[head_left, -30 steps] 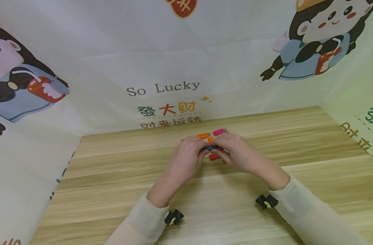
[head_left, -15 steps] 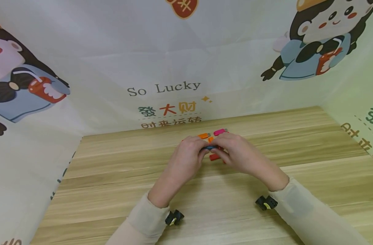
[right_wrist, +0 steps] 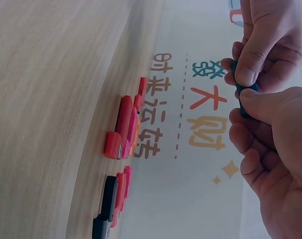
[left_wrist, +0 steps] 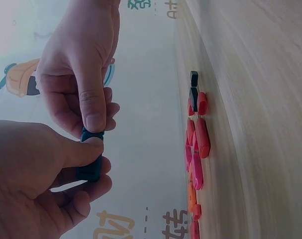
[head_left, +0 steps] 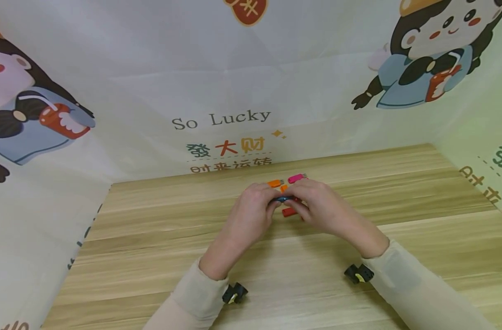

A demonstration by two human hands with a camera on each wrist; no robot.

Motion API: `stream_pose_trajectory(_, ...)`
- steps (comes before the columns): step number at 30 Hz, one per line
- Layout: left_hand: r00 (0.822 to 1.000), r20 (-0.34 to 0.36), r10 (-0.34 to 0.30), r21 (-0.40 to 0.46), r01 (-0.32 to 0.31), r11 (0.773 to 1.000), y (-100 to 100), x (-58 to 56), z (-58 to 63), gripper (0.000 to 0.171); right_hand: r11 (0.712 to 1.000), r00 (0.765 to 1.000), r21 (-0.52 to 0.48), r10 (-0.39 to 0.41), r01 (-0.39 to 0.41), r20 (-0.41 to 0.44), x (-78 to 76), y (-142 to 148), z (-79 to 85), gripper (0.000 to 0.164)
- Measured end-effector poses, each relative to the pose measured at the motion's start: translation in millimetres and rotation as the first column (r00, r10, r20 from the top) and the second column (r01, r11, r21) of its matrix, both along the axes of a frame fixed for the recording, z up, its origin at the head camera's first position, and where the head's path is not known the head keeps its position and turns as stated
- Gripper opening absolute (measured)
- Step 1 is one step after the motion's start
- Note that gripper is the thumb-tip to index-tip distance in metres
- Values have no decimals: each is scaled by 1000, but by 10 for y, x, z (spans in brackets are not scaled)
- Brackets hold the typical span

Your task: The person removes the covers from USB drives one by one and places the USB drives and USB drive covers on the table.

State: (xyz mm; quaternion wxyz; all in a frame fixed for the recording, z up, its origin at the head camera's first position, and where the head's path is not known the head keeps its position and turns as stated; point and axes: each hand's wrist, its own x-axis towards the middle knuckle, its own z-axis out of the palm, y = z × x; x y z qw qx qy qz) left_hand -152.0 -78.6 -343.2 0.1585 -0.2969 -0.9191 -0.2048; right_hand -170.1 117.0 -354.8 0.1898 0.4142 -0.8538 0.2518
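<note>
Both hands meet over the table on one dark teal USB flash drive (head_left: 282,199). My left hand (head_left: 254,208) pinches one end between thumb and fingers, and my right hand (head_left: 320,205) pinches the other. The thumbs sit nearly tip to tip along the teal body (left_wrist: 89,172) in the left wrist view. No metal plug shows on it; the fingers cover much of its length. In both wrist views it is held well above the tabletop.
Behind and below the hands lie an orange flash drive (head_left: 275,183), a pink flash drive (head_left: 296,178), a small orange piece (head_left: 284,188) and a red piece (head_left: 289,212). A black piece (right_wrist: 109,198) lies beside several red ones. Printed cloth walls (head_left: 144,114) enclose the wooden table (head_left: 160,238).
</note>
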Motion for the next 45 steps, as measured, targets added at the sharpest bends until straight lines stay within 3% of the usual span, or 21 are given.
stream_pose_trajectory(16,999,31,16,1,-16,1000,-11,3,3,12,999,999,23,-29,28,43,0,-1,21,14)
stream_pose_trajectory(27,997,60,41,20,-42,999,-20,11,24,10,1000,1000,14,-20,20,22,-5,7,29,11)
stream_pose_trajectory(45,999,25,46,30,-46,998,-53,-10,43,8,1000,1000,19,-15,15,15,-20,34,62,12)
